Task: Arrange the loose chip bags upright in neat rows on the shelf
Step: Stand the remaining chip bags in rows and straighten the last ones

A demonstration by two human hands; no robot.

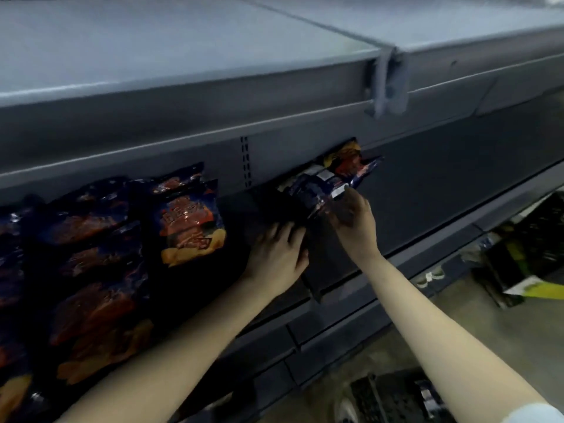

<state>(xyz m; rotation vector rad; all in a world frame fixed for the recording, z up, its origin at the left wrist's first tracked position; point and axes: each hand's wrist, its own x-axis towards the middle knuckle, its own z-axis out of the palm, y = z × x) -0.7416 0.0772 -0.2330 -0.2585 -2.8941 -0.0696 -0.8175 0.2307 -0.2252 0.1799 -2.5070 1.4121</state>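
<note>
Forearms (451, 340) extended, right hand (355, 227) grips chip bags (320, 190), left hand (276, 254) spread beside.

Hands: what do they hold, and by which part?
The right hand grips the chip bags at their near edge; for the left hand, it cannot be told.

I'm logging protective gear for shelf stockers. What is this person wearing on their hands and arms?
No gloves: the left hand and right hand are bare, with no watch, ring or bracelet visible, though the picture is blurred. Both forearms are uncovered. Only a pale sleeve edge shows on the right arm, at the bottom corner.
</note>
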